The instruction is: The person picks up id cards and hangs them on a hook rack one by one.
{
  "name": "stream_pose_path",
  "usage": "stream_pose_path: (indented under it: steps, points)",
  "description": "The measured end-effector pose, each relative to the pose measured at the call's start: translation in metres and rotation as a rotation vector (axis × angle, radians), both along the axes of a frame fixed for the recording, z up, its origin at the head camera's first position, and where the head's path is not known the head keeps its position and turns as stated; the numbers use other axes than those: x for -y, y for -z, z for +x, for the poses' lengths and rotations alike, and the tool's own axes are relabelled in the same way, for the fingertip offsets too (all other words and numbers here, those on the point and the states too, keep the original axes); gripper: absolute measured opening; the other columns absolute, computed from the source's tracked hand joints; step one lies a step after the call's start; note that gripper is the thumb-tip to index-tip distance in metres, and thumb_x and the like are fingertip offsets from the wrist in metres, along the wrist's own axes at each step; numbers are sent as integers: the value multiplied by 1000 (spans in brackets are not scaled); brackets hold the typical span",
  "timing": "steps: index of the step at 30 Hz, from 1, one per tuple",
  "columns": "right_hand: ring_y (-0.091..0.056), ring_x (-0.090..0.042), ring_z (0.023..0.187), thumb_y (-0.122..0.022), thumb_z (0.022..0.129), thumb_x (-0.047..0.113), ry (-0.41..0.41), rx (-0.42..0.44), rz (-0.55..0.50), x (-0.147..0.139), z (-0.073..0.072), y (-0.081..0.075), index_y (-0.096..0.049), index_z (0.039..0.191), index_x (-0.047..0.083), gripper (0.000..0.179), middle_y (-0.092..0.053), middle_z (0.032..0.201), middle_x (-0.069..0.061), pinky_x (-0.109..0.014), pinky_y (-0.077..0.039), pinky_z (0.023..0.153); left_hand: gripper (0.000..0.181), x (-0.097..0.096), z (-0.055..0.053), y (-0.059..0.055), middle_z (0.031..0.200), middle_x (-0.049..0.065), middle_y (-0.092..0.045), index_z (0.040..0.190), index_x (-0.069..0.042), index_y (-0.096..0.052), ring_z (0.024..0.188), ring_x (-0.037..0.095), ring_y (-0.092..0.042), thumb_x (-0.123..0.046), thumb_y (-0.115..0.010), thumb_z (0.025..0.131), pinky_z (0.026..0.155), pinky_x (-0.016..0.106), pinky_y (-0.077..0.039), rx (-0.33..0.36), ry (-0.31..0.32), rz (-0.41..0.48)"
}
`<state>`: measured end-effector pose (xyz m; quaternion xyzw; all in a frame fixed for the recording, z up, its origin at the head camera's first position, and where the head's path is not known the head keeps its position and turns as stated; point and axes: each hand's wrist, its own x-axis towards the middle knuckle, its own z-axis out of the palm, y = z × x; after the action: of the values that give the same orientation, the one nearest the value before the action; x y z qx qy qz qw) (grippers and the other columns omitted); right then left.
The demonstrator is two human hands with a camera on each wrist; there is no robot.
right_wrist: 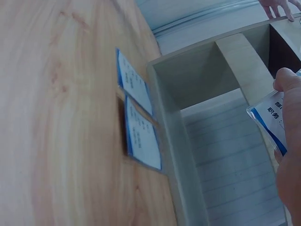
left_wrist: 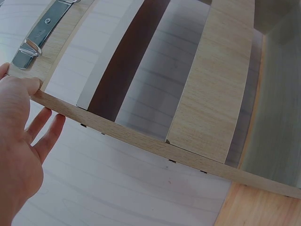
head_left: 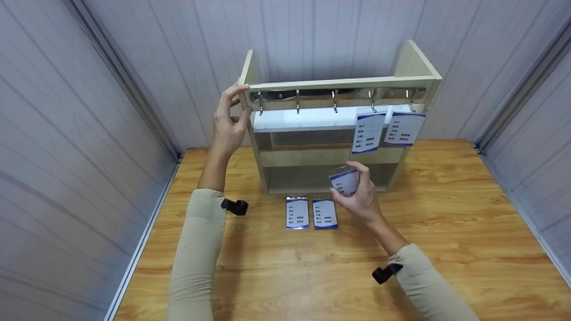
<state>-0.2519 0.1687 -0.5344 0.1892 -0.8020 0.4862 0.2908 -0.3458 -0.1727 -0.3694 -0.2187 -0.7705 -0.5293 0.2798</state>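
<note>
My left hand [head_left: 229, 120] grips the upper left edge of a pale wooden shelf unit [head_left: 308, 157], thumb at the front and fingers around the side panel. In the left wrist view the left hand [left_wrist: 21, 136] holds that same panel. My right hand [head_left: 363, 198] pinches a white and blue badge card [head_left: 344, 182] in a clear sleeve, held off the floor before the shelf. The right wrist view shows the badge card [right_wrist: 270, 117] between thumb and fingers. A metal hook rail [head_left: 316, 94] runs along the shelf top; two badge cards [head_left: 368, 133] hang from its right hooks.
Two more badge cards [head_left: 297, 213] lie side by side on the wooden floor [head_left: 285, 272], in front of the shelf's base. Grey panel walls [head_left: 80, 147] stand at the left, right and back. A black wrist camera [head_left: 235, 207] is strapped to each sleeve.
</note>
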Motion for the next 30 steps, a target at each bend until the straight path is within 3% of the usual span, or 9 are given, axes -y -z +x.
stream_pose_path:
  steps: [6, 14, 24, 30]
  points:
    - [-75, -37, 94, -93, 82, 3, -2, -35, -6, 6, -4, -12, -43, 151, 11, 85, -72, 125, -29, -30, -62, 73, 47, 0, 0, 0, 176, 16, -49, 155, -7, -58, 150, 41, -62, -2, -66, 109, 83, 23, -63, -6, -4, -8]
    - [-75, -41, 101, -93, 84, 3, 0, -17, -72, 17, -6, -32, -41, 154, 16, 88, -69, 134, -30, -32, -63, 78, 47, 0, 1, 0, 177, 15, -49, 155, -8, -58, 150, 41, -62, -1, -65, 109, 87, 30, -66, -4, -9, -14]
    - [-75, -40, 102, -93, 82, 5, 5, -95, -63, 26, -12, -51, -45, 155, 7, 88, -66, 144, -30, -37, -64, 80, 47, 0, 1, -1, 177, 15, -48, 154, -7, -59, 150, 42, -62, 0, -67, 108, 86, 30, -66, -4, 1, 8]
    - [-74, -38, 100, -92, 82, 5, -8, -119, -77, 28, -17, -68, -46, 154, 3, 85, -66, 145, -31, -31, -63, 77, 47, 0, 1, 0, 178, 15, -47, 155, -8, -58, 150, 41, -62, 0, -66, 109, 85, 24, -64, 10, 6, 12]
